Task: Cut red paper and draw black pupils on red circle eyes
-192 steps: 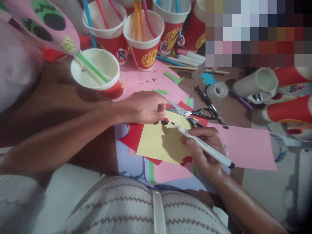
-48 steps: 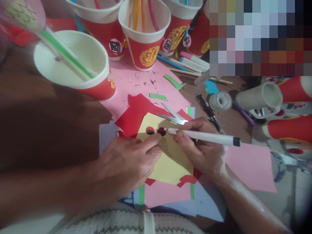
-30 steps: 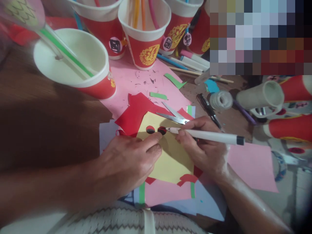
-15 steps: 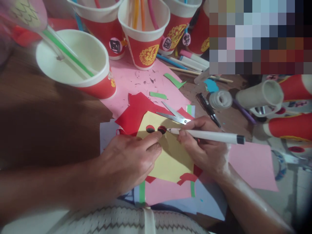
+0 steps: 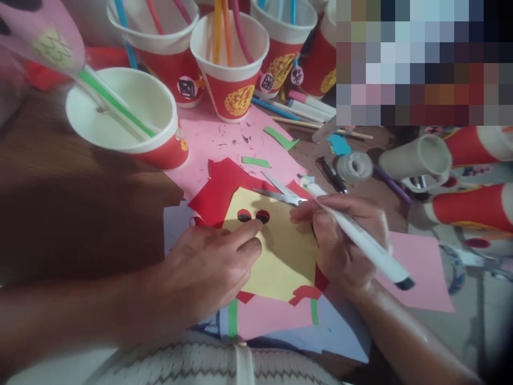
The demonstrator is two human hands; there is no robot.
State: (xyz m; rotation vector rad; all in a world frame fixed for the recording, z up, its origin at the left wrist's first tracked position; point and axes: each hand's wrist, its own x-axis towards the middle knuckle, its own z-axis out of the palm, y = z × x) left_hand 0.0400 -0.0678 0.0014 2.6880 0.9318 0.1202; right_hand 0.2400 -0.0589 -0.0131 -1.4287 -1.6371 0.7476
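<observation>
My left hand (image 5: 218, 267) lies on a yellow sheet of paper (image 5: 282, 262), its index fingertip at the lower edge of a small red disc marked in black (image 5: 263, 216). A second disc, half red and half black (image 5: 244, 215), is just left of it. My right hand (image 5: 348, 246) is closed round a white marker (image 5: 368, 247), black end down to the right, tip lifted off the disc and pointing away. Open scissors (image 5: 286, 193) lie at the sheet's upper edge, their handles behind my right hand. Red paper (image 5: 224, 182) shows beneath the yellow sheet.
Several red and white paper cups (image 5: 230, 69) with coloured sticks stand along the back. A tilted cup (image 5: 160, 152) is at left. Beyond my right hand are a black pen (image 5: 331, 174), a clear bottle part (image 5: 355, 167) and a whitish cup (image 5: 414, 158). Green scraps (image 5: 256, 161) lie on pink paper.
The marker has come off the right disc and swung round, its tip now up and away and its black end lower right. My left hand stays almost in place.
</observation>
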